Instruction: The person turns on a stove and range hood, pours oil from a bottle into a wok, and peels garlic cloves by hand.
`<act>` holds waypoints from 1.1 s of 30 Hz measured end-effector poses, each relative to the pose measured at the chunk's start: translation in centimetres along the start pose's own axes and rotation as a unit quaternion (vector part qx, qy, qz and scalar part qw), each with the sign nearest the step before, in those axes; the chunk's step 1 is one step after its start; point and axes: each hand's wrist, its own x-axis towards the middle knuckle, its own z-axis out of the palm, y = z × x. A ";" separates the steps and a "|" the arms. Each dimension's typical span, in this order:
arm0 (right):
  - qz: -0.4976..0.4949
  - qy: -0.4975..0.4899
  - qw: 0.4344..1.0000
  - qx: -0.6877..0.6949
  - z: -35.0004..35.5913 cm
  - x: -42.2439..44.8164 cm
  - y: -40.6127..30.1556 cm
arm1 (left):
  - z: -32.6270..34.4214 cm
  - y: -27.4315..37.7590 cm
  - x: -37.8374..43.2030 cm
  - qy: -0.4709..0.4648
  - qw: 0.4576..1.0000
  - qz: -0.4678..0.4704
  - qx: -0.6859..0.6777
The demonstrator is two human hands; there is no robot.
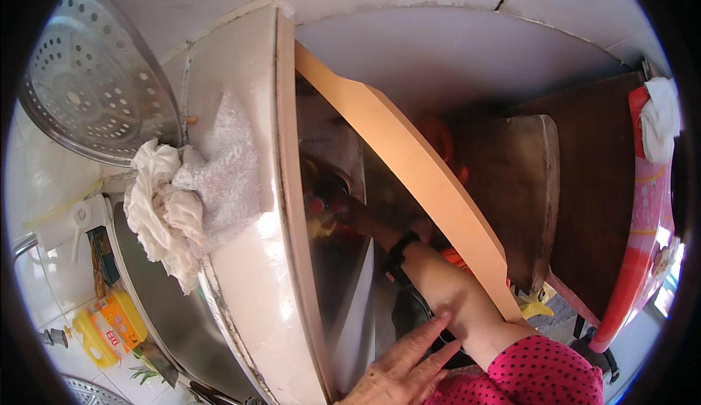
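One hand of mine, most likely my left hand (348, 210), reaches deep into a dark cabinet under the tiled counter (241, 273), with a black wristband (402, 251) on its wrist. Shadow hides its fingers, near dark and yellowish items (320, 227); whether it grips any of them cannot be told. The other hand (400, 369), pale in the light at the bottom, is spread with fingers apart beside the reaching forearm, nothing visible in it. An orange-tan cabinet door (411, 158) stands ajar, its edge slanting over that forearm.
Crumpled cloths (164, 208) and a grey towel (224, 169) lie on the counter. A perforated steel steamer tray (98, 82) leans at upper left. Left are a sink (175, 295) and a yellow detergent jug (109, 328). A dark wooden board (504, 197) and pink-red fabric (646, 224) are at right.
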 end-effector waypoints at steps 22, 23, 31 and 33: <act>0.157 -0.004 0.982 -0.102 -9.0 -13.3 -29.6 | -2.8 3.1 -6.3 0.180 0.978 -0.102 -0.025; 0.154 -0.001 0.982 -0.108 -9.6 -13.8 -30.5 | -2.9 2.9 -6.4 0.217 0.963 -0.151 -0.044; 0.145 -0.070 0.982 0.102 -12.1 -15.0 -37.2 | -2.8 4.3 -2.3 0.264 0.943 -0.131 0.155; 0.120 -0.128 0.982 0.073 -13.1 -14.8 -37.5 | -2.9 4.2 -1.5 0.263 0.942 -0.146 0.148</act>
